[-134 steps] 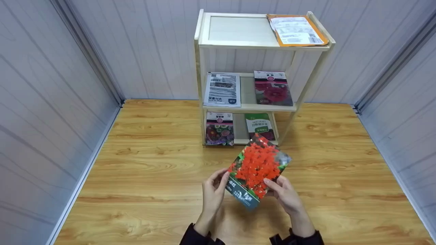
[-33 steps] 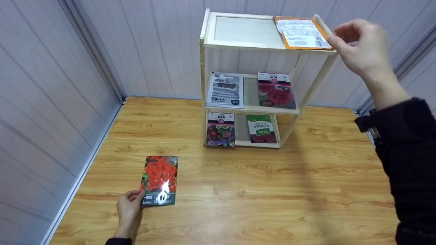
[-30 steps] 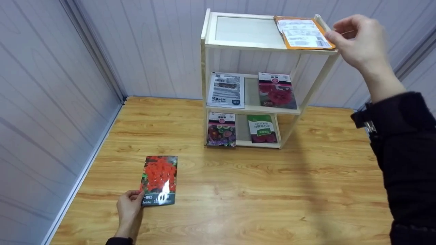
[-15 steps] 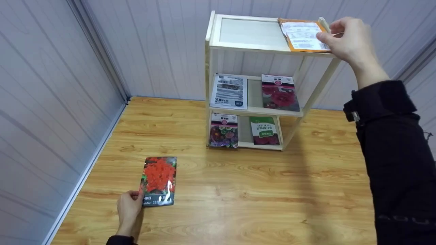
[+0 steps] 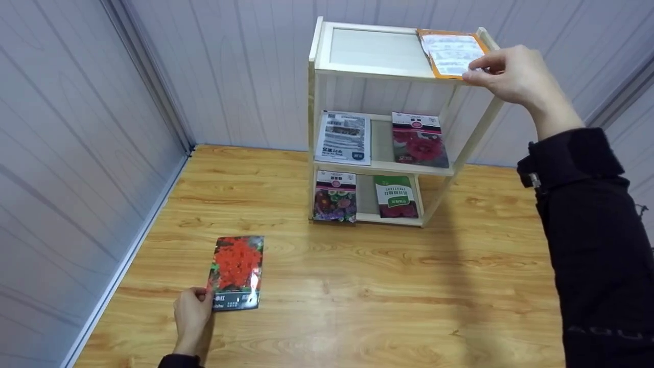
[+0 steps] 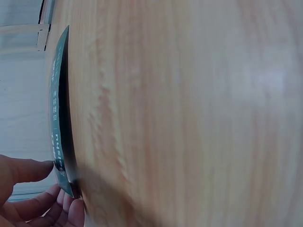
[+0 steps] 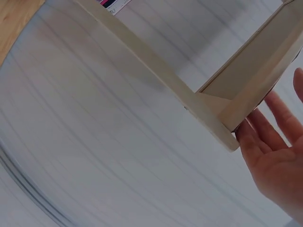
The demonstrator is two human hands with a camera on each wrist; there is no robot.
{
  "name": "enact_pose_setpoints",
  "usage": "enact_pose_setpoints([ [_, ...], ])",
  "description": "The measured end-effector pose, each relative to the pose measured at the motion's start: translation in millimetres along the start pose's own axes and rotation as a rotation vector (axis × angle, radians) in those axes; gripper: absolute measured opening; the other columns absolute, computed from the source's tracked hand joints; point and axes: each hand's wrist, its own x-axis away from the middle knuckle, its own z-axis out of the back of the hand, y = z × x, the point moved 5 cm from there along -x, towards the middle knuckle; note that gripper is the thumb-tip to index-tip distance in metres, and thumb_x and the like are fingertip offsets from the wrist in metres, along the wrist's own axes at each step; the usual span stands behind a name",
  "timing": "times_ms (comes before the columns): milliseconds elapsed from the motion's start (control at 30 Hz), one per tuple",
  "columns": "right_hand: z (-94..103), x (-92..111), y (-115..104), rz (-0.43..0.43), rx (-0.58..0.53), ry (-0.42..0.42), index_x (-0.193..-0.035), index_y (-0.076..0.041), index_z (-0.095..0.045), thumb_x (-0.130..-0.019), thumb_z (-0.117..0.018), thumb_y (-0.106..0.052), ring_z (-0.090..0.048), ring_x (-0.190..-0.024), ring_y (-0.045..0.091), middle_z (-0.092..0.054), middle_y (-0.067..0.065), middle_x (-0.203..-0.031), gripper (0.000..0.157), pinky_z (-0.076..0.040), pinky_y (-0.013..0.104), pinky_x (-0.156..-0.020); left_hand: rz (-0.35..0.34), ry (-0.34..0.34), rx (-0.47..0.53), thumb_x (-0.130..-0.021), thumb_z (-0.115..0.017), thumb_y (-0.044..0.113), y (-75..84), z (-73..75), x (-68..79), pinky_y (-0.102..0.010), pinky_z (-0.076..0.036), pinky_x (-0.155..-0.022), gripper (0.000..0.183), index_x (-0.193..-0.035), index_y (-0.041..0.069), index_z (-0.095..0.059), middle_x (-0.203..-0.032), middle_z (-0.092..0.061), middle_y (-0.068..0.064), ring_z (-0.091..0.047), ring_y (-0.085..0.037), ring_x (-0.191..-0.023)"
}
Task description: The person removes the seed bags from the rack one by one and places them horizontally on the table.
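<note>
A seed packet (image 5: pixel 237 271) printed with red flowers lies near the table's left side. My left hand (image 5: pixel 191 317) pinches its near left corner; the left wrist view shows the thumb above and curled fingers (image 6: pixel 40 208) beneath, with the packet's edge bowed off the wood. At the top of the small wooden rack (image 5: pixel 378 71), my right hand (image 5: pixel 518 76) is at the front right corner. Its thumb and forefinger overlap the orange envelope (image 5: pixel 428 53) with a white label. In the right wrist view the fingers (image 7: pixel 265 127) reach the shelf's edge, the thumb standing apart from them.
On the middle shelf lie a grey-white packet (image 5: pixel 344 138) and a pink-flower packet (image 5: pixel 419 140). Below are a mixed-flower packet (image 5: pixel 335 197) and a green-and-white packet (image 5: pixel 396 197). Pale panel walls (image 5: pixel 230 76) border the wooden table (image 5: pixel 332 286).
Both hands held the red-flower packet earlier; it now lies at the left under my left hand. My right hand has risen to the rack's top and shifted left and forward over the envelope's corner.
</note>
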Motion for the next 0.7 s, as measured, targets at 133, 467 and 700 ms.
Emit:
enact_pose_setpoints([
  [133,0.1,1.8,3.4,0.007,0.011,-0.007,-0.13,-0.007,-0.045,-0.084,-0.052,-0.047,-0.04,-0.111,0.034,-0.042,0.021,-0.128,0.061,-0.035,0.045,-0.085,-0.019,0.002,-0.001,-0.078,-0.058,0.003,2.9,0.2,0.5,-0.032,-0.041,-0.05,0.015,-0.082,-0.011,-0.061,-0.067,-0.057,-0.015,-0.054,-0.026,-0.063],
  [467,-0.4,6.1,8.3,0.049,0.043,0.11,-0.119,-0.009,-0.056,-0.085,-0.059,-0.026,-0.051,-0.093,0.024,-0.049,0.019,-0.12,0.039,-0.036,0.011,-0.058,-0.073,-0.004,0.006,-0.078,-0.059,0.005,6.4,-0.3,0.9,-0.039,-0.044,-0.056,0.019,-0.084,-0.013,-0.06,-0.07,-0.058,-0.019,-0.056,-0.03,-0.067],
  [700,-1.2,11.8,4.2,0.149,0.031,0.236,-0.106,-0.005,-0.064,-0.086,-0.058,-0.016,-0.047,-0.067,0.002,-0.058,0.02,-0.109,0.023,-0.034,0.006,-0.052,-0.136,-0.003,0.026,-0.079,-0.061,0.006,19.6,-1.0,2.7,-0.04,-0.045,-0.057,0.022,-0.089,-0.013,-0.06,-0.073,-0.059,-0.019,-0.056,-0.03,-0.068],
])
